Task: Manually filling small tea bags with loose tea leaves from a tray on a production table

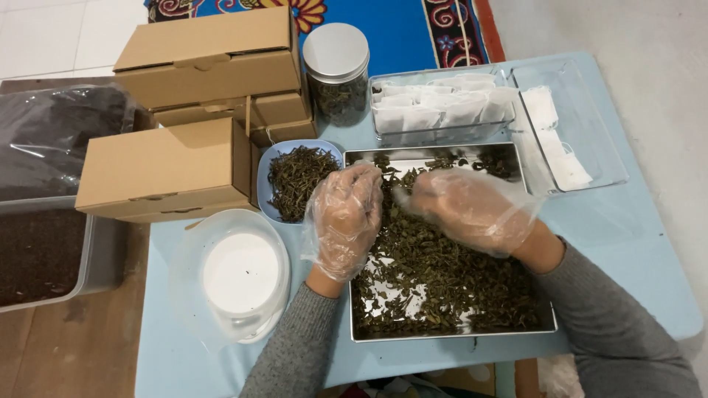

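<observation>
Tea leaves [442, 280] lay spread in steel tray [450, 335], sorting judged underway; left hand [343, 217] and right hand [472, 210], gloved, were pinched over leaves, contents unclear; careful picking needed next.

Left hand [343, 220] hides tray [542, 324] leaves; fingertips unclear.

Blue table [627, 243]: steel tray [450, 335], cardboard boxes [166, 169], jar [337, 74].
</observation>
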